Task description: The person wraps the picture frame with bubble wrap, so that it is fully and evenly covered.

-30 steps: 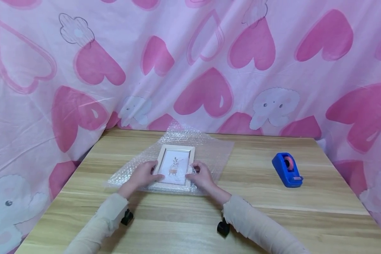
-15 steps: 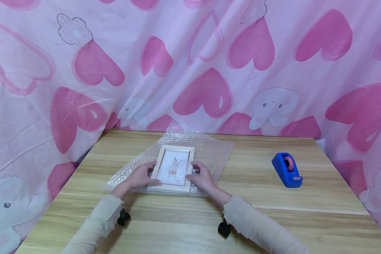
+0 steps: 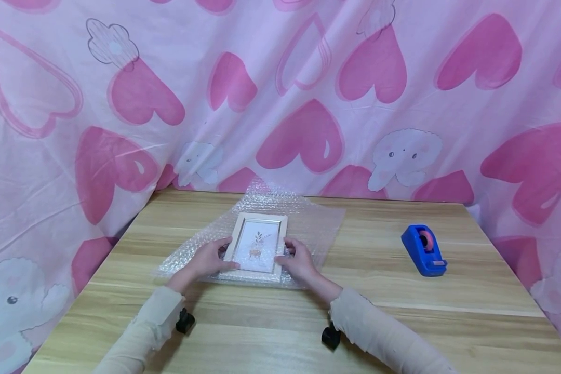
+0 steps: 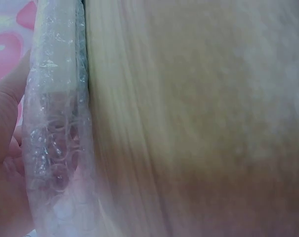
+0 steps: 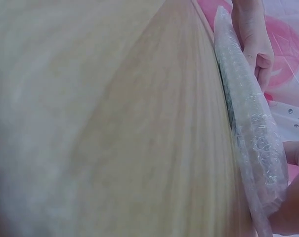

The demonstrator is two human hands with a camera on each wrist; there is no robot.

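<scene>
A picture frame [image 3: 257,244] with a pale wooden border and a small plant print lies face up on a sheet of bubble wrap [image 3: 322,223]. The wrap runs up over the frame's near edge, seen close by as a bubbly layer [image 4: 58,123] in the left wrist view. My left hand [image 3: 210,258] grips the frame's left side, thumb over its front. On the opposite side my right hand [image 3: 301,261] holds the lower right edge between thumb and curled fingers. Bubble wrap [image 5: 255,123] also covers the near edge in the right wrist view.
A blue tape dispenser [image 3: 424,252] with a pink roll stands on the right of the wooden table [image 3: 378,301]. Behind the table hangs a pink curtain [image 3: 299,67] with hearts. The wrap's far corner reaches the table's back edge.
My left hand has shifted slightly left along the frame's side, its thumb now nearer the border. The right hand, frame and bubble wrap stay almost in place.
</scene>
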